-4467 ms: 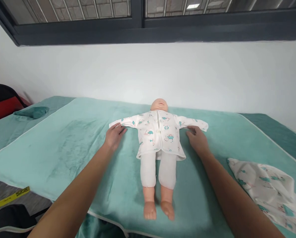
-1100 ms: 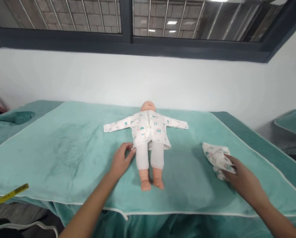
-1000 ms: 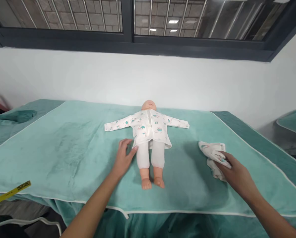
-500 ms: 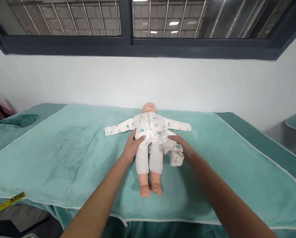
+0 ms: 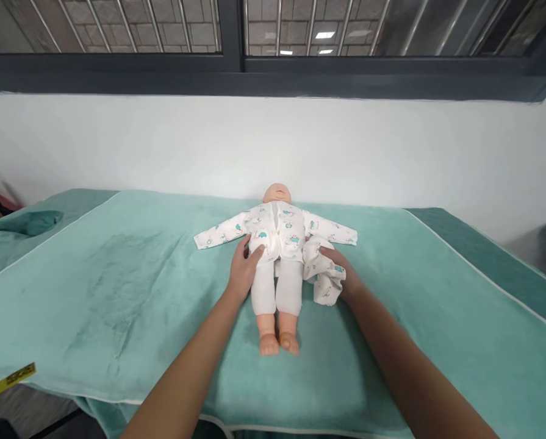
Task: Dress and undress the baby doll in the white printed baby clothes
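A baby doll (image 5: 277, 194) lies on its back, feet towards me, in white trousers (image 5: 263, 291) and a white patterned baby jacket (image 5: 262, 228) with both sleeves spread out. My left hand (image 5: 244, 267) rests at the doll's side by the jacket hem, thumb and fingers apart, the thumb touching the jacket's edge. On the other side my right hand (image 5: 341, 271) is closed on a bunched white patterned baby garment (image 5: 323, 271) beside the doll's hip. Its folds hide the garment's shape and some of my fingers.
A green blanket (image 5: 117, 286) with pale edging covers the bed or table under the doll. Behind it rises a white wall (image 5: 185, 146) below a dark-framed window (image 5: 236, 79). A yellow strip (image 5: 7, 383) shows at the lower left.
The bunched garment has shifted slightly upwards and looks more gathered in my right hand. My left hand stays at the doll's side. The camera view has shifted a little.
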Motion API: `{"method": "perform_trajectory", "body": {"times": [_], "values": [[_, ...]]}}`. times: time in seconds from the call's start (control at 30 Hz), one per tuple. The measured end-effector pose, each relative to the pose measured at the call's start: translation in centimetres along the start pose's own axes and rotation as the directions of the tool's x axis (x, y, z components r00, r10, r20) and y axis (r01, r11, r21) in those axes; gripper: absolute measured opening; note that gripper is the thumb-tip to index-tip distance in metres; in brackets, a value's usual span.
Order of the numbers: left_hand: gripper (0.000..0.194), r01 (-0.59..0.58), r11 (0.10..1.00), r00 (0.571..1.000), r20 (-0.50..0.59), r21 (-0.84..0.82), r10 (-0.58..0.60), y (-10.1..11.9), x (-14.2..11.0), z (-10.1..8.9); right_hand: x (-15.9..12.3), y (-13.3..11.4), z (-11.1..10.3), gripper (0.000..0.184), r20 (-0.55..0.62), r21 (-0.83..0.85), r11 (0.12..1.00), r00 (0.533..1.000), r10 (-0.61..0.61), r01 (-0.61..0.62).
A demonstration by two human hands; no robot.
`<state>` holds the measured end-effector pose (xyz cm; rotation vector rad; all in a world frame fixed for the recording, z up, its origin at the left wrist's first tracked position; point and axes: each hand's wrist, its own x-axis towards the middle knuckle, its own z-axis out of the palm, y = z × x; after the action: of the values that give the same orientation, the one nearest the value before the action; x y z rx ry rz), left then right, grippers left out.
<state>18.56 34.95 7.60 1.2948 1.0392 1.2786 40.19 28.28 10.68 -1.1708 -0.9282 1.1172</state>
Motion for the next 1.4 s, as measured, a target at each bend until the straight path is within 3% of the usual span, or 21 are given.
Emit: {"method": "perform_trajectory", "body": {"times": [0.1, 0.23, 0.3, 0.37, 0.43, 0.53, 0.63, 0.73, 0.83, 0.93, 0.97, 1.07, 1.2, 1.27, 1.3, 1.4], "values": [[0.05, 0.004, 0.997, 0.995, -0.096, 0.079, 0.003, -0.4, -1.2, -0.7, -1.3, 0.7, -0.7, 0.038, -0.048, 0.022, 1.0, 0.999, 0.016, -0.015], [0.039, -0.096, 0.966, 0.989, -0.084, 0.239, 0.12, 0.1, -3.5, -1.8, -3.7, 1.2, -1.6, 0.045, -0.199, -0.026, 1.0, 0.98, -0.01, 0.005], [0.034, -0.18, 0.919, 0.979, -0.031, 0.35, 0.204, 0.6, -4.9, -2.1, -4.6, 1.0, -2.0, 0.045, -0.275, -0.192, 0.981, 0.958, -0.08, 0.027], [0.033, -0.276, 0.843, 0.957, 0.046, 0.462, 0.288, 1.3, -6.5, -2.1, -5.3, 0.5, -2.3, 0.043, -0.352, -0.415, 0.909, 0.913, -0.205, 0.044], [0.033, -0.372, 0.749, 0.925, 0.147, 0.549, 0.351, 1.9, -8.0, -1.8, -5.9, -0.5, -2.4, 0.042, -0.35, -0.557, 0.829, 0.894, -0.28, 0.042], [0.033, -0.498, 0.614, 0.866, 0.312, 0.613, 0.391, 3.1, -9.8, -1.4, -6.9, -2.6, -1.9, 0.044, -0.266, -0.607, 0.793, 0.927, -0.263, 0.05], [0.033, -0.559, 0.549, 0.827, 0.373, 0.622, 0.42, 4.9, -10.9, -1.2, -8.0, -5.4, -0.5, 0.044, -0.235, -0.56, 0.824, 0.938, -0.254, 0.083], [0.034, -0.597, 0.591, 0.802, 0.398, 0.542, 0.445, 7.4, -11.6, -1.0, -9.0, -8.2, 1.3, 0.04, -0.199, -0.387, 0.914, 0.956, -0.216, 0.126], [0.053, -0.633, 0.666, 0.761, 0.474, 0.395, 0.443, 9.7, -12.5, -0.3, -9.7, -10.7, 3.4, 0.035, -0.125, -0.212, 0.969, 0.979, -0.159, 0.13], [0.078, -0.602, 0.711, 0.79, 0.4, 0.363, 0.465, 11.2, -12.8, 0.4, -10.1, -12.2, 5.3, 0.03, -0.077, -0.164, 0.98, 0.988, -0.13, 0.116], [0.073, -0.588, 0.721, 0.805, 0.354, 0.366, 0.477, 11.6, -12.8, 0.5, -10.2, -12.3, 5.9, 0.029, -0.078, -0.15, 0.983, 0.989, -0.121, 0.109], [0.033, -0.555, 0.766, 0.831, 0.235, 0.324, 0.503, 12.3, -12.1, -0.3, -10.3, -12.1, 6.9, 0.03, -0.089, -0.133, 0.989, 0.993, -0.079, 0.067], [0.022, -0.41, 0.88, 0.912, 0.117, 0.24, 0.393, 13.4, -10.9, -2.2, -10.6, -11.5, 7.1, 0.034, -0.002, -0.362, 0.923, 0.99, -0.144, 0.133], [0.022, -0.3, 0.931, 0.954, 0.06, 0.208, 0.294, 14.1, -10.5, -2.7, -10.9, -11.5, 7.1, 0.031, 0.142, -0.518, 0.793, 0.946, -0.29, 0.321], [0.023, -0.253, 0.95, 0.967, 0.037, 0.185, 0.25, 14.4, -10.3, -2.8, -11.1, -11.6, 7.1, 0.03, 0.251, -0.567, 0.694, 0.895, -0.368, 0.444], [0.03, -0.158, 0.986, 0.987, 0.026, 0.054, 0.156, 15.6, -10.4, -2.9, -11.7, -12.2, 7.4, 0.037, 0.587, -0.568, 0.355, 0.667, -0.459, 0.743]]}}
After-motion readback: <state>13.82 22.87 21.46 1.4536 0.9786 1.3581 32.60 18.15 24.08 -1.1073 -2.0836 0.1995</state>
